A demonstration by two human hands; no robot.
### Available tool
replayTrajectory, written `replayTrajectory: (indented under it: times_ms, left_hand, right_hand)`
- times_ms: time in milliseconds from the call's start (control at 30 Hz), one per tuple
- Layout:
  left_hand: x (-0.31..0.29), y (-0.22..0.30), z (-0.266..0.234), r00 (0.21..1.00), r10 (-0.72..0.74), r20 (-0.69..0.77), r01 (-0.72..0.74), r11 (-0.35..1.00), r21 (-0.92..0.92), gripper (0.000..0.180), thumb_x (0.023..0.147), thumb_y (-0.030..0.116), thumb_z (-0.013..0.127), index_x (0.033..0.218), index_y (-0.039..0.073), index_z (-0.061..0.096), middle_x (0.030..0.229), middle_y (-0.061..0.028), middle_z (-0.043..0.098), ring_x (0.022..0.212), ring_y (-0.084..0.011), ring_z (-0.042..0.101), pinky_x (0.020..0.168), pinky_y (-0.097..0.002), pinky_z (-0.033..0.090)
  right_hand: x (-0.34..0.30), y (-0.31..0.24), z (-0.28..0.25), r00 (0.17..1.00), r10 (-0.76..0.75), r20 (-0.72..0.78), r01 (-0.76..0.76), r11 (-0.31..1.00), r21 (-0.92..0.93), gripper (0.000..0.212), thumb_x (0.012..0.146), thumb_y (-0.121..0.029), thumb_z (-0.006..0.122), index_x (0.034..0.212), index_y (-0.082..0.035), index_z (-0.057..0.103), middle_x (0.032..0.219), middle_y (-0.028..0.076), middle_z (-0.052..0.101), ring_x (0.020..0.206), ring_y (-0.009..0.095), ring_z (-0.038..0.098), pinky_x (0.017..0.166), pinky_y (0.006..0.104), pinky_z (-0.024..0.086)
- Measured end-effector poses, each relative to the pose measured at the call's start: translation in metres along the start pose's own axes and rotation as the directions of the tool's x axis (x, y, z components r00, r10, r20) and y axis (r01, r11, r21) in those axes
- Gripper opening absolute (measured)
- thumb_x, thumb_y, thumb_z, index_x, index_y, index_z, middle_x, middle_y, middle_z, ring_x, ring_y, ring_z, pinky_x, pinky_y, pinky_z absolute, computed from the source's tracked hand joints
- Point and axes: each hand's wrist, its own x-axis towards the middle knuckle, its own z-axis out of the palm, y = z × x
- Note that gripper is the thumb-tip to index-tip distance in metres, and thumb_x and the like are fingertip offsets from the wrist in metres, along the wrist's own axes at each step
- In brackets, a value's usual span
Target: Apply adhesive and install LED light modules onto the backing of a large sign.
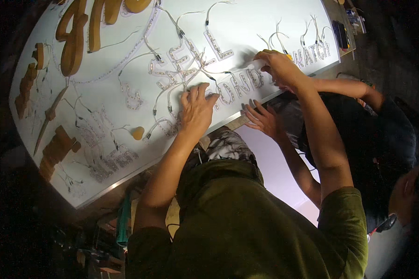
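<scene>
A white, lit table (265, 18) is covered with clear letters (214, 45) set with strips of small lights, from many of which thin wires (201, 69) are trailed. The letters are laid in slanting rows along the near side, and the lower row is reached by both hands. The left hand (198, 109) is held palm down over this row, near its middle, with the fingers spread and loosely curved and the thumb set apart; nothing is seen gripped in it, and wires are bunched just beyond its fingertips. The right hand (280, 67) is placed farther right, above the end of the same row, with its fingers bent; whether anything is pinched there cannot be told, since the fingertips are partly hidden. A small yellow piece (289, 57) is seen just beside it. Between the two, nearer the table's edge, a co-worker's hand (264, 121) is held with the fingers spread. A tan piece (137, 133) is left among the wires to the left. Large brown letters (94, 28) are stood at the far left, and more brown shapes (56, 149) are placed along the left edge.
</scene>
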Motion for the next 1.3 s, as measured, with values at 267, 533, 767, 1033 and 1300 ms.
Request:
replayTrajectory:
  times_ms: [267,533,767,1033,1300]
  left_hand:
    - [-0.002,0.005,0.003,0.999,-0.034,-0.019,0.033,0.999,-0.029,0.037,0.086,0.005,0.064,0.12,0.016,0.076,0.14,-0.0131,0.053,0.131,-0.03,0.048,0.109,-0.0517,0.029]
    - [-0.002,0.007,0.002,0.998,-0.051,-0.031,0.05,0.998,-0.037,0.034,0.088,0.007,0.062,0.117,0.016,0.077,0.138,-0.0122,0.054,0.132,-0.0288,0.047,0.11,-0.0514,0.029]
    - [-0.004,0.006,0.002,0.998,-0.051,-0.043,0.05,0.998,-0.029,0.031,0.09,0.008,0.061,0.115,0.016,0.078,0.136,-0.0108,0.054,0.131,-0.0272,0.047,0.109,-0.0501,0.029]
    - [-0.003,0.005,0.005,0.998,-0.053,-0.028,0.052,0.998,-0.036,0.037,0.086,0.005,0.064,0.117,0.018,0.078,0.14,-0.0113,0.055,0.13,-0.0289,0.048,0.108,-0.0508,0.028]
    - [-0.003,0.003,0.007,0.998,-0.038,-0.052,0.037,0.999,-0.025,0.037,0.084,0.005,0.066,0.116,0.019,0.078,0.139,-0.0101,0.054,0.128,-0.0279,0.049,0.107,-0.0498,0.028]
  right_hand:
    - [0.014,0.015,0.007,0.998,-0.064,0.027,0.065,0.996,-0.054,0.039,0.085,-0.004,0.075,0.123,-0.007,0.068,0.118,0.014,0.072,0.111,0.037,0.067,0.094,0.0444,0.054]
    - [0.019,0.009,0.01,0.988,-0.148,0.045,0.152,0.983,-0.102,0.037,0.085,-0.005,0.075,0.121,-0.007,0.067,0.117,0.015,0.071,0.111,0.038,0.065,0.096,0.0449,0.052]
    - [0.023,0.004,0.008,0.986,-0.14,0.085,0.149,0.983,-0.105,0.036,0.085,-0.005,0.074,0.121,-0.007,0.068,0.119,0.014,0.07,0.114,0.037,0.064,0.1,0.0462,0.051]
    - [0.026,-0.004,0.004,0.989,-0.123,0.081,0.135,0.975,-0.176,0.037,0.086,-0.004,0.073,0.122,-0.007,0.068,0.122,0.013,0.069,0.115,0.036,0.064,0.101,0.0457,0.052]
    - [0.029,0.0,0.004,0.99,-0.127,0.06,0.138,0.955,-0.264,0.035,0.086,-0.004,0.073,0.12,-0.008,0.068,0.118,0.011,0.07,0.11,0.035,0.067,0.096,0.0444,0.055]
